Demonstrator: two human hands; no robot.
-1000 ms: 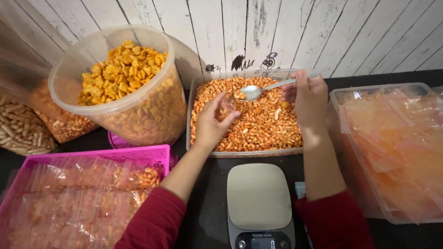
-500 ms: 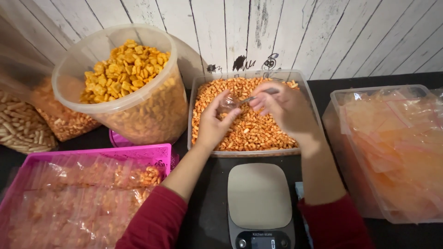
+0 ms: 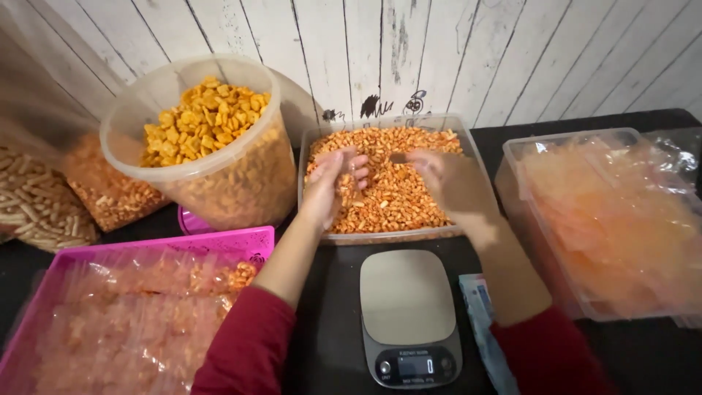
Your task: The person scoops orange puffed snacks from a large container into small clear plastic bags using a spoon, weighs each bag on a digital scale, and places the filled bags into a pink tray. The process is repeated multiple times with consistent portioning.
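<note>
One clear rectangular tray (image 3: 468,157) of small orange snack pieces (image 3: 398,197), at the far middle of the dark tabletop (image 3: 643,355), against the white plank wall (image 3: 512,58). Left hand (image 3: 333,186) over the tray's left part, fingers (image 3: 358,172) curled loosely with a small clear bag of the pieces among them; whether they pinch it cannot be told. Right hand (image 3: 453,183) blurred over the tray's right part, fingers bent down toward the pieces; grip cannot be told. One digital kitchen scale (image 3: 409,314), near middle, just before the tray's near edge, its plate bare, between the two red-sleeved forearms. One round clear tub (image 3: 131,157) of yellow crackers (image 3: 201,121), far left, close beside the tray. One pink basket (image 3: 248,241) of filled clear packets, near left. Two clear sacks at the far left edge: one of pale stick snacks (image 3: 33,208), one of orange snacks (image 3: 110,190). One clear bin (image 3: 512,157) of pale orange wafers, right, near the tray's right wall. Open tabletop lies on either side of the scale and at the far right corner.
</note>
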